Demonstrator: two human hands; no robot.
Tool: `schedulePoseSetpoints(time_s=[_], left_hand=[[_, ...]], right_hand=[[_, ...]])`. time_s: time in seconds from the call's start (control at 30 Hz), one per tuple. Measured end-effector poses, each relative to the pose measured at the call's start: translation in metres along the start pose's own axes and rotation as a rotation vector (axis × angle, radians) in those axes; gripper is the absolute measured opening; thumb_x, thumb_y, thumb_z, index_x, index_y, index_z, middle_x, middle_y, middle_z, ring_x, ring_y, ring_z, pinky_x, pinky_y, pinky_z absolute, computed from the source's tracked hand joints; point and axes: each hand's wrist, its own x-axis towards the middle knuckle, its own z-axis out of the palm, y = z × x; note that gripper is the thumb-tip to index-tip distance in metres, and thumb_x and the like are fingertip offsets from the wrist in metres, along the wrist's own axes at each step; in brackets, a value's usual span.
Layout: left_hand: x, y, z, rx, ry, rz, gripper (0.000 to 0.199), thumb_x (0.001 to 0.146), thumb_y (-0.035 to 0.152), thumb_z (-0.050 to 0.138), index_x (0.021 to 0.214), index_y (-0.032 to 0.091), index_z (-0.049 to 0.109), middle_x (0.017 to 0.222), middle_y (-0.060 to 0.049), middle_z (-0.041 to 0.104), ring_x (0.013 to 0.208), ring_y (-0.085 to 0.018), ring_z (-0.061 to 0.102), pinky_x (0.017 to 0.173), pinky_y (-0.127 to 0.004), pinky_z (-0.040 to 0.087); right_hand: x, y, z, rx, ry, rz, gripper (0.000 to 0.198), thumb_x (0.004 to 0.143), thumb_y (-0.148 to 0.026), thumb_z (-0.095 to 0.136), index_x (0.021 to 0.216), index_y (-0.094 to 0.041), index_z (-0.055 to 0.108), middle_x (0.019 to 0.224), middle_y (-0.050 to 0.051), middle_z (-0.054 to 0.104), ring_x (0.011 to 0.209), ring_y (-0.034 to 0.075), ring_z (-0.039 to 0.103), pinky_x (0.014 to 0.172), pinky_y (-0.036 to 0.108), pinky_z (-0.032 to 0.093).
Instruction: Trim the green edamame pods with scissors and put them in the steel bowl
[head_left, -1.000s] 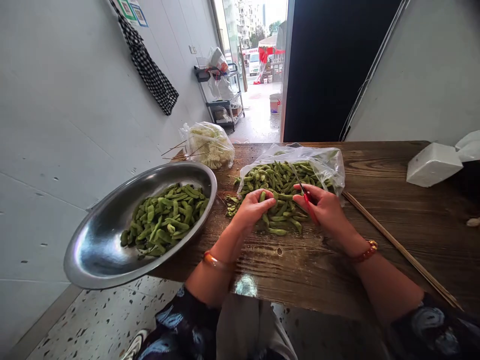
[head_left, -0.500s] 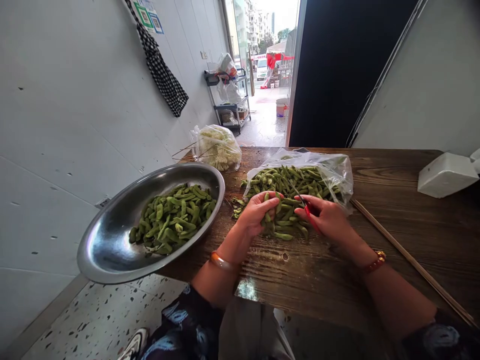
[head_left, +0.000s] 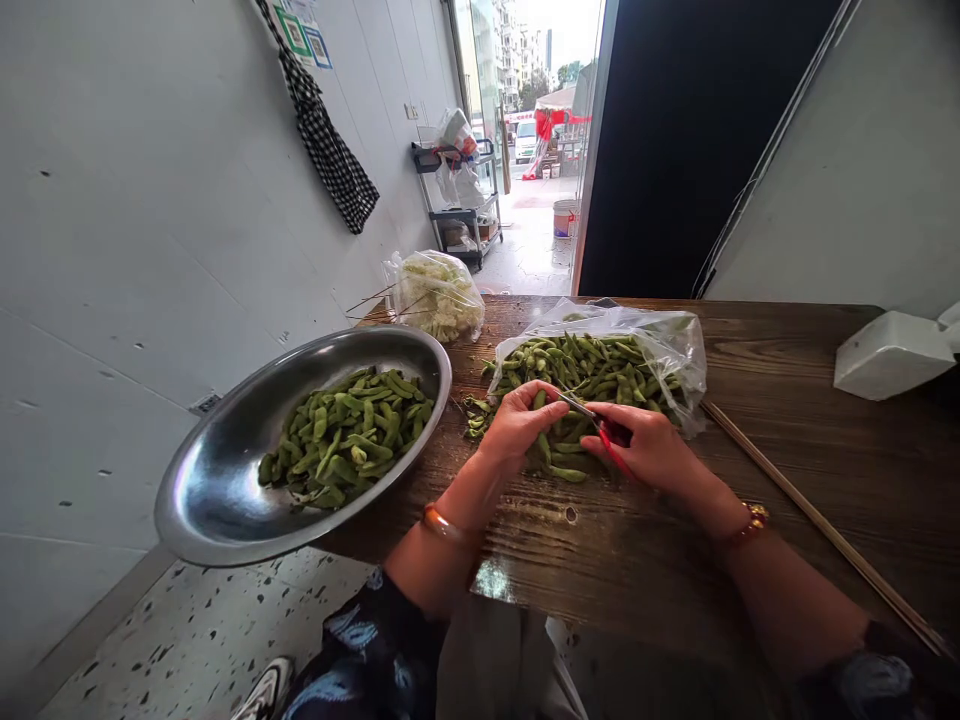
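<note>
The left hand (head_left: 519,420) has a green pod (head_left: 539,401) in its grip, and the right hand (head_left: 649,445) holds red-handled scissors (head_left: 616,457), blades pointing to the left fingertips. Behind them, more pods (head_left: 592,365) spill from a clear bag (head_left: 679,345) onto the wooden surface (head_left: 780,360). A metal bowl (head_left: 217,500) at left holds a heap of pods; bagged cauliflower (head_left: 439,295) sits beyond it. Thin sticks (head_left: 810,517) lie at right, near a white box (head_left: 892,355).
</note>
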Motion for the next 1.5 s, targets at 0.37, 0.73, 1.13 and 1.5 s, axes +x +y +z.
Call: schedulePoseSetpoints(time_s=[0.37,0.73,1.13,1.5], left_hand=[[-0.001,-0.003,0.007,0.132,-0.084,0.112,0.022,0.067,0.030,0.079,0.078,0.014,0.070,0.078,-0.003,0.066,0.074,-0.011,0.057,0.073,-0.022,0.045],[-0.001,-0.004,0.007,0.163,-0.097,0.133,0.018,0.069,0.028,0.077,0.074,0.014,0.067,0.072,-0.001,0.061,0.068,-0.009,0.052,0.066,-0.020,0.042],[0.001,-0.003,0.003,-0.025,0.029,-0.013,0.034,0.063,0.036,0.081,0.079,0.015,0.058,0.055,0.007,0.048,0.043,-0.002,0.035,0.042,-0.015,0.027],[0.004,-0.003,0.000,-0.161,0.009,-0.058,0.036,0.065,0.033,0.080,0.083,0.016,0.053,0.064,0.003,0.061,0.041,-0.001,0.037,0.038,-0.012,0.026]], right_hand=[[0.000,-0.003,0.003,0.043,0.026,0.002,0.049,0.076,-0.047,0.069,0.116,-0.019,0.065,0.097,0.008,0.070,0.080,0.021,0.064,0.071,0.033,0.052],[0.000,-0.008,0.001,0.023,0.022,-0.006,0.045,0.078,-0.048,0.066,0.112,-0.018,0.067,0.080,0.006,0.068,0.065,0.017,0.058,0.064,0.030,0.048],[0.002,-0.003,0.001,0.086,0.076,0.096,0.050,0.080,-0.052,0.064,0.114,-0.016,0.068,0.064,0.000,0.061,0.057,0.013,0.052,0.057,0.025,0.043],[0.002,-0.005,0.002,0.048,0.078,0.022,0.053,0.078,-0.049,0.068,0.117,-0.014,0.064,0.076,0.002,0.061,0.061,0.014,0.052,0.062,0.028,0.048]])
